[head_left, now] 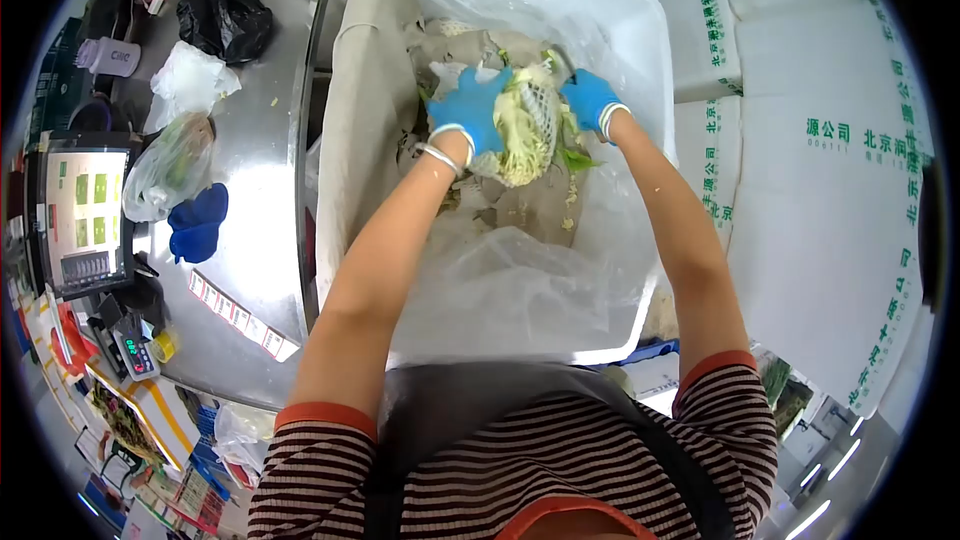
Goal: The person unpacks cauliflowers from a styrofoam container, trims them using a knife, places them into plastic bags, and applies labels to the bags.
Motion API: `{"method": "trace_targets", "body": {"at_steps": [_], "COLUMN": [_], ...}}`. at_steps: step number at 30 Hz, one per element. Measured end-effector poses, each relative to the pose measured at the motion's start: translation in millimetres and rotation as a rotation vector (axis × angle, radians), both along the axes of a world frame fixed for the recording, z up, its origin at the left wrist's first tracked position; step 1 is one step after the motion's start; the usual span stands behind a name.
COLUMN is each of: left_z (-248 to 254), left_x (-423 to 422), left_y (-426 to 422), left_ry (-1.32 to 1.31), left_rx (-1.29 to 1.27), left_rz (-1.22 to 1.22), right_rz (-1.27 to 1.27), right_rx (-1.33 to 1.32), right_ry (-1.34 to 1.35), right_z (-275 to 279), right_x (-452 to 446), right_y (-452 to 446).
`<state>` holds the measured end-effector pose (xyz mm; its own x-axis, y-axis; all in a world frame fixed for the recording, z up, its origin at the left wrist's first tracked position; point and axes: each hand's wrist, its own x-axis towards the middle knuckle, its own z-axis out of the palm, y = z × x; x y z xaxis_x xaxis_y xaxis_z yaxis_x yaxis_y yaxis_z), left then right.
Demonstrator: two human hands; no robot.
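A pale cauliflower (525, 145) with a white foam net (542, 112) against it is held over a large white bin (648, 240). My left hand (470, 110), in a blue glove, grips its left side with the fingers spread. On the other side, my right hand (592, 100), also gloved in blue, has its fingers curled close to the cauliflower. A thin, dark, curved blade-like tool (562, 62) shows at the right fingertips; its handle is hidden. Green leaf pieces (577, 158) hang by the right side. Beneath lie trimmings and grey-brown sheeting (540, 210).
Left of the bin, a metal table (255, 130) carries a black plastic bag (225, 18), clear bags (172, 165), a blue cap (198, 222) and a label strip (240, 315). A screen (85, 210) and a scale (135, 348) stand further left. White printed boxes (800, 140) are stacked at right.
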<state>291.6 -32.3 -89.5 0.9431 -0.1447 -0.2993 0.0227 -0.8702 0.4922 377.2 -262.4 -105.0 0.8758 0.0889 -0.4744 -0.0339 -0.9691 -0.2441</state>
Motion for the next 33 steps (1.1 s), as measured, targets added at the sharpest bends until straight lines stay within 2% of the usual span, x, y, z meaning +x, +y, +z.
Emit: {"method": "trace_targets", "body": {"at_steps": [1,2,3,5,7,9,10,13,15,18,21,22,26,30,33], "left_z": [7.5,7.4,12.8,-2.3,-8.0,-12.6,-18.4,-31.0,-27.3,-4.0,32.2,47.0,70.5,77.9,79.5], "left_x": [-8.8,-19.1,-26.9,-42.7,-52.6,-57.2,-60.8,-76.9,-85.7,-90.6,-98.2,-101.8,-109.0,-124.5,-148.8], "left_y": [-5.0,-9.8,-10.9,-15.1,-16.5,-13.8,-13.6,-16.3,-14.8,-5.1,2.2,5.5,18.5,25.8,18.9], "left_ry": [-0.009,-0.097,-0.082,-0.227,-0.251,-0.277,-0.282,-0.302,-0.314,-0.264,-0.294,-0.347,0.113,0.606,0.427], "left_rx": [0.138,0.145,0.012,-0.086,-0.131,-0.18,-0.212,-0.241,-0.226,-0.305,-0.397,-0.382,-1.126,-1.645,-1.895], "left_rz": [-0.072,-0.047,-0.014,0.013,0.079,0.121,0.13,0.193,0.187,0.097,0.025,-0.013,0.298,0.468,0.353], "right_rz": [-0.212,-0.406,-0.383,-0.327,0.07,0.389,0.438,0.255,0.2,0.16,-0.087,-0.076,-0.147,-0.24,-0.33], "right_rx": [0.036,0.162,0.292,0.546,0.638,0.512,0.419,0.249,0.213,0.192,0.305,0.203,0.214,0.231,0.225], "right_ry": [0.055,0.143,0.1,0.017,-0.018,-0.152,-0.269,-0.238,-0.338,-0.411,-0.503,-0.506,-0.577,-0.776,-0.919], "right_z": [0.6,0.1,14.5,52.7,42.6,39.8,30.5,29.2,39.1,65.9,67.2,74.0,88.0,97.9,82.8], "right_x": [-2.1,-3.5,-12.9,-44.2,-54.7,-77.8,-83.7,-74.2,-68.6,-66.3,-55.9,-52.2,-47.9,-42.2,-17.3], "right_y": [-9.0,-16.7,-13.5,9.8,20.8,38.2,45.3,53.2,52.3,34.4,9.5,2.6,-6.2,-8.7,-22.5]}}
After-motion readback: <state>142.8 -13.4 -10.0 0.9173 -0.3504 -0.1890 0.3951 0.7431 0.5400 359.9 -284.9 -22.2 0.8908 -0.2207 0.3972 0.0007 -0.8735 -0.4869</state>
